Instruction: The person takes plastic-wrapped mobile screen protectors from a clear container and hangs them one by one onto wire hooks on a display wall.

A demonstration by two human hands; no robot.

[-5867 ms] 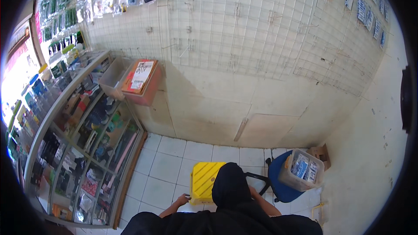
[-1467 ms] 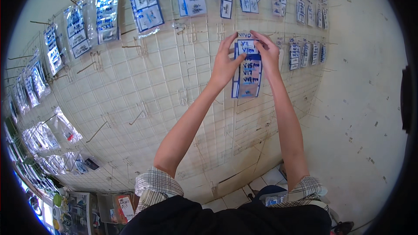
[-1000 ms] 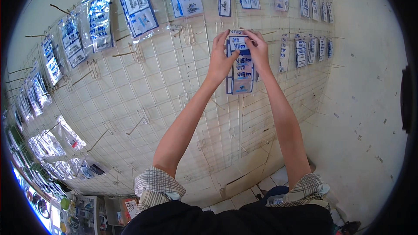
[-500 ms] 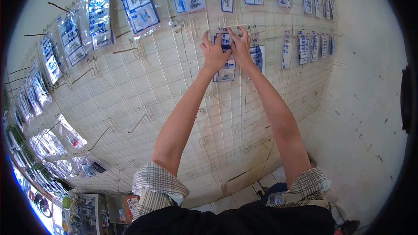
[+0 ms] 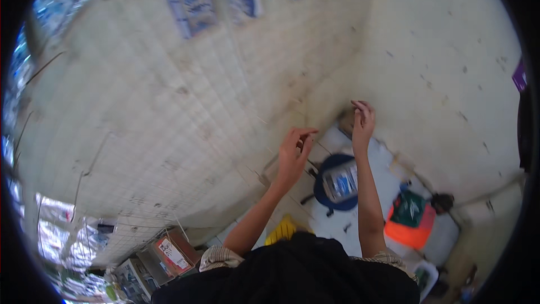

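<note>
Both hands up in mid-air, out in front of my chest, well apart from each other. Left hand (image 5: 293,149): open, fingers loosely bent, thumb away from them, nothing in the grip. Right hand (image 5: 363,124): also open and empty, held higher in view, fingers slightly curled.

Nearest item below, seen between my forearms: a clear plastic rectangular tub (image 5: 328,191) of blue-and-white packets. It sits on a round blue chair seat (image 5: 339,206), over toward the seat's right edge; my right forearm crosses in front of that side. Neither hand touches the tub. Chair stands on a pale tiled floor (image 5: 351,235), near the wall corner. Brown cardboard box (image 5: 346,124) in that corner, partly behind my right hand.

Yellow plastic stool (image 5: 281,229) close to me, half hidden by my dark clothing. To my right, low down: a bright orange bundle (image 5: 406,236), a dark green piece (image 5: 409,209) lying over its upper edge.

Ahead, a pale wire grid (image 5: 185,107) on the wall. Flat blue-and-white packets (image 5: 190,1) hang along its upper part; blurred, details unreadable.
</note>
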